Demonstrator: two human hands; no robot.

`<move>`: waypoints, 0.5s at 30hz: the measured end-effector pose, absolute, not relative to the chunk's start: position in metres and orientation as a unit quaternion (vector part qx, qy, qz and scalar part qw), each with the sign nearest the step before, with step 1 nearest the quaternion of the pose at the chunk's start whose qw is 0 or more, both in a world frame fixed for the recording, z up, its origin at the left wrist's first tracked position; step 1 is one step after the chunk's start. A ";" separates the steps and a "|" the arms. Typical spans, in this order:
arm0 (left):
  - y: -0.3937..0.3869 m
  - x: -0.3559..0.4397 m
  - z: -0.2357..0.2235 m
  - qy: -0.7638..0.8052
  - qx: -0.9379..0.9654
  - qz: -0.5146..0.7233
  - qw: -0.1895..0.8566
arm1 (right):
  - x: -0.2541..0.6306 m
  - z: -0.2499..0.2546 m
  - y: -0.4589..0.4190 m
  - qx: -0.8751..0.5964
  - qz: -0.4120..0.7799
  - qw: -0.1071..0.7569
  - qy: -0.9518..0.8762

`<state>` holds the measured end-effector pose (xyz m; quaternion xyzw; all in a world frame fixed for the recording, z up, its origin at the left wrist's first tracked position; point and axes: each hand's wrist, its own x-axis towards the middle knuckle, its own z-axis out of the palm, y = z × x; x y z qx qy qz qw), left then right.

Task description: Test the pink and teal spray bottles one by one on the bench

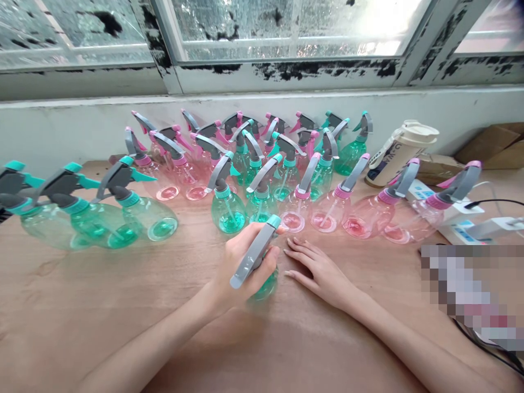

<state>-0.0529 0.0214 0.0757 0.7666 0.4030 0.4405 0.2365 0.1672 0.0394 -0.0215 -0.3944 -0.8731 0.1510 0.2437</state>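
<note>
My left hand (235, 265) is wrapped round the neck of a green spray bottle (266, 286) with a grey and teal trigger head. The bottle stands on the wooden table in front of me, its body partly hidden by my fingers. To its right, my right hand (317, 270) lies flat on the table with the fingers stretched out, holding nothing. Just beyond my hands is a row of spray bottles: a green one (228, 210) and another green one (262, 204) at left, then several pink ones (292, 213) running to the right.
More pink bottles (196, 177) and green bottles crowd toward the wall. Several green bottles (158, 221) stand at left. A cream tumbler (399, 153), a cardboard box (497, 144), a white power strip (462, 232) with cables and a pixelated patch occupy the right side. Windows are behind.
</note>
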 end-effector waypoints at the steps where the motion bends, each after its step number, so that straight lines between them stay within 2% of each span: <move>1: 0.022 -0.053 0.076 0.403 0.767 0.440 0.236 | 0.167 -0.021 0.039 -0.394 0.151 0.245 -0.873; 15: 0.022 -0.049 0.092 0.400 0.784 0.425 0.212 | 0.167 -0.021 0.039 -0.394 0.157 0.243 -0.872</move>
